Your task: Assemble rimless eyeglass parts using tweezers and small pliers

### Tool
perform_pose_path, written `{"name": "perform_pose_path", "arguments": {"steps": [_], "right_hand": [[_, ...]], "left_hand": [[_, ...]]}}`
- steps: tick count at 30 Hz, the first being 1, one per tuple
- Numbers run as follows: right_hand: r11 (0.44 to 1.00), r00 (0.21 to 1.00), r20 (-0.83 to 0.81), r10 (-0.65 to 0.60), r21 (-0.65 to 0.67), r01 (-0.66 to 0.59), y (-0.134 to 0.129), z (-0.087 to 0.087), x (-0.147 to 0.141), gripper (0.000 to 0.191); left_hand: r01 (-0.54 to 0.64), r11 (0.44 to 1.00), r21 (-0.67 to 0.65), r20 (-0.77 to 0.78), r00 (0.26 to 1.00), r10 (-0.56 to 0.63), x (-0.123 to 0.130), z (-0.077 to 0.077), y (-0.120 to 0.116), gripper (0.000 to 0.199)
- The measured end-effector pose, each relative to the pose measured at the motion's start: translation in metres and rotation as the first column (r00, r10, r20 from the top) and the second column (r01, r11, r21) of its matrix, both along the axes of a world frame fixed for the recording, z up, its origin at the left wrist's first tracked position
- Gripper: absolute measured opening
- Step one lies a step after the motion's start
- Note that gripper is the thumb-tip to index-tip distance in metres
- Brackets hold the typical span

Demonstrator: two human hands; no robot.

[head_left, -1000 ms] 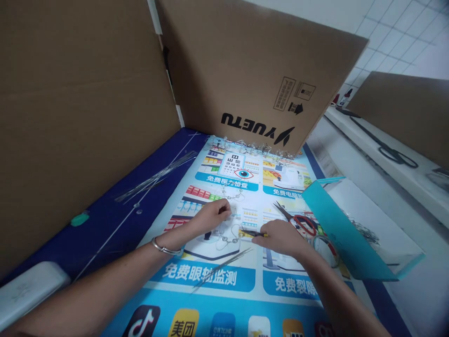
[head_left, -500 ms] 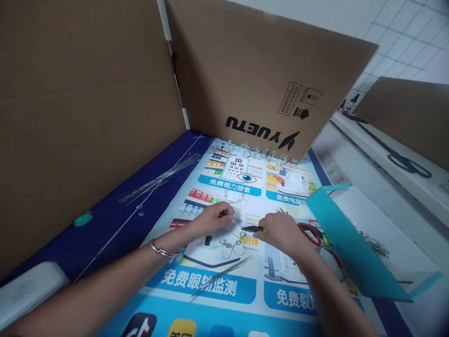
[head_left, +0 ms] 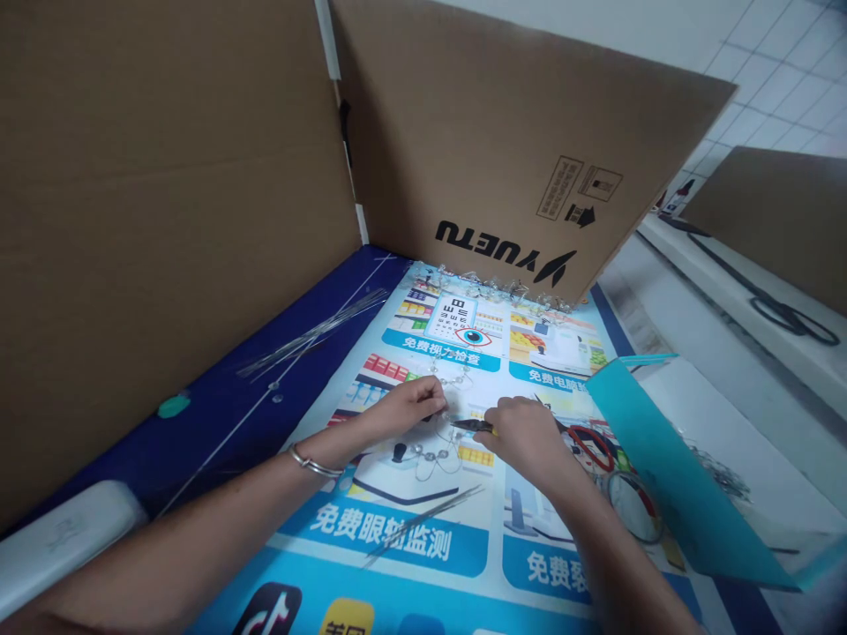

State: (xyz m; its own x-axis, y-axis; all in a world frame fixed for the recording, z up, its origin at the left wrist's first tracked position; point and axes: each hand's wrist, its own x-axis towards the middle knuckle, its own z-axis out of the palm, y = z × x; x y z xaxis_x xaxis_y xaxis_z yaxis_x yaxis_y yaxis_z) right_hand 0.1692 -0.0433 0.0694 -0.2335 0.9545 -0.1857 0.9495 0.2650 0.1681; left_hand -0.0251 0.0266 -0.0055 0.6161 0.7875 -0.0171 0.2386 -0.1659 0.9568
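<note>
Left hand (head_left: 414, 406) pinching beaded wire (head_left: 433, 455); right hand (head_left: 528, 434) gripping pliers (head_left: 472, 425), tips beside wire. Scissors (head_left: 591, 446) near right hand, on printed surface (head_left: 390, 582).

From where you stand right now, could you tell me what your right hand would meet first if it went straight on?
Leading with its pliers, the right hand would probably meet the beaded wire by the left hand; depth is unclear.
</note>
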Motion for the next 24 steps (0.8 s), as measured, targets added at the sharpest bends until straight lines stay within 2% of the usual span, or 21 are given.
{"name": "perform_pose_path", "arguments": {"steps": [5,14,24], "right_hand": [[1.000,1.000,-0.006,-0.018,0.017,0.018,-0.003,0.003,-0.002,0.027],[0.999,0.998,0.056,-0.001,0.032,-0.001,-0.010,0.026,-0.012,0.024],[0.997,0.999,0.050,-0.013,0.079,0.009,-0.004,0.025,-0.023,0.022]], "left_hand": [[-0.034,0.998,0.049,-0.019,0.999,0.035,-0.001,0.001,0.004,0.014],[-0.007,0.998,-0.059,0.056,0.998,0.010,-0.004,0.005,-0.001,0.009],[-0.080,0.997,0.017,0.050,0.996,0.079,-0.003,0.012,-0.004,0.011]]}}
